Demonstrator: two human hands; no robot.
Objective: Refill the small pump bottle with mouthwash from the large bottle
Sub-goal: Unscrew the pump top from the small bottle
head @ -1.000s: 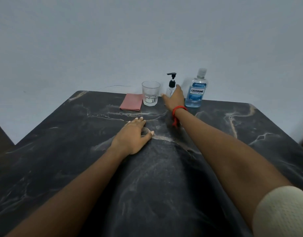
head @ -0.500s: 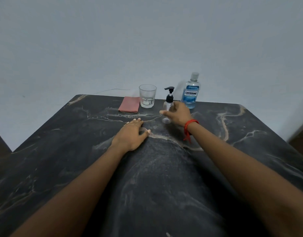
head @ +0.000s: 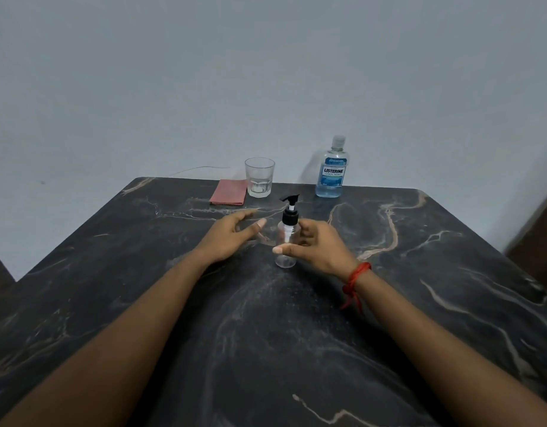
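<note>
Nearest to me, both forearms run up the dark marble table (head: 389, 349) toward its middle. My right hand (head: 320, 246), with a red thread bracelet (head: 355, 278) at the wrist, has brought the small pump bottle (head: 287, 241) forward: a second ago it stood at the far edge between the glass and the big bottle; now it sits upright near the table's centre, within easy reach. That hand curls around the bottle's right side, thumb across the front, fingers behind the neck. I judge it is loosely gripping the bottle, though the hold looks light rather than tight.

My left hand (head: 232, 235) has lifted off the tabletop, where it lay flat before. It hovers open, empty, fingers spread, just left of the bottle and apart from it, seemingly coming in to help.

The bottle looks clear and empty, black pump head still on. So I judge the next step is unscrewing the pump.

Farther back, a pink cloth (head: 229, 196) lies beside an empty glass (head: 259, 177). The large mouthwash bottle (head: 333, 169) stands capped and untouched by the wall.
</note>
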